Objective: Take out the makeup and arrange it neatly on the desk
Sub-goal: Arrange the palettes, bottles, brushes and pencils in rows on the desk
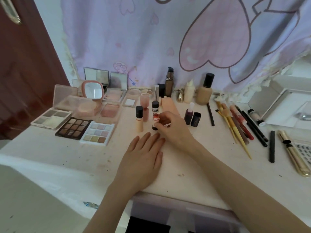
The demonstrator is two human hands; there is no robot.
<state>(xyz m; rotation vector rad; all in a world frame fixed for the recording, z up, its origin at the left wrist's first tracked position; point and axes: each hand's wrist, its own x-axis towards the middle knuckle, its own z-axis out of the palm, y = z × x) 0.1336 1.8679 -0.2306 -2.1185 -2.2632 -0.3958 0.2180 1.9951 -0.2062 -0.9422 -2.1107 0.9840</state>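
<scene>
Makeup is spread over the white desk (50, 158). My right hand (173, 128) pinches a small red-and-white tube (156, 117) that stands at desk centre, just in front of a taller black-capped bottle (155, 106). My left hand (143, 157) lies flat on the desk, fingers straight, just below that tube. A beige concealer with a black cap (139, 119) stands to the left. Left of it lie a dark eyeshadow palette (73, 127) and a pastel palette (97, 132).
Compacts and mirrors (93, 89) crowd the back left. Foundation bottles (204, 89) stand at the back centre. Brushes and pencils (235, 125) lie in a row on the right, beside a gold mascara (293, 153). An open drawer (176, 214) sits below the desk's front edge.
</scene>
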